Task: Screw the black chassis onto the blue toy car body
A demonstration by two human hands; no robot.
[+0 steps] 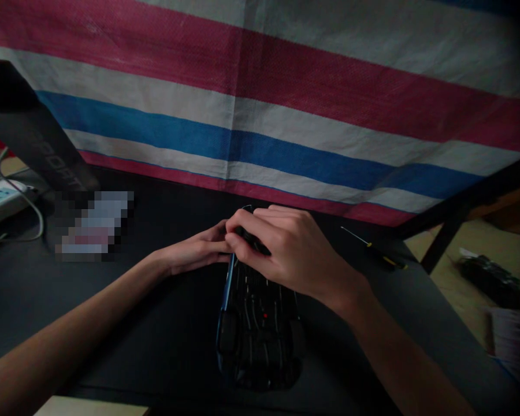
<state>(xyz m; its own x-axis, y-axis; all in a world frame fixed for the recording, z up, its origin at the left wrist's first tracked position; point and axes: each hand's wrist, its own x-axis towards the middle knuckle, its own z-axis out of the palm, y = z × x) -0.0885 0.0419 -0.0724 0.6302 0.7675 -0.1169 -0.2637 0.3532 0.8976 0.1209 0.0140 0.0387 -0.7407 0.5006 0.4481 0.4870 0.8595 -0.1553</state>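
A toy car (pixel 264 323) lies upside down on the dark table, its black underside facing up and a strip of blue body along its left edge. My left hand (pixel 203 248) grips the far left side of the car, thumb and fingers against it. Over the car's far end, my right hand (pixel 277 242) is closed, with curled fingers and the thumb near the left edge. It hides most of that end and whatever its fingertips press on. To the right lies a screwdriver (pixel 383 254) with a black and yellow handle.
A striped sheet (pixel 260 104) hangs behind the table (pixel 164 329). On the left are a blurred-out flat item (pixel 97 225), a grey post marked SPORT (pixel 52 144), and a white power strip (pixel 4 199) with a cable. Past the right table edge, dark clutter (pixel 489 277) lies lower down.
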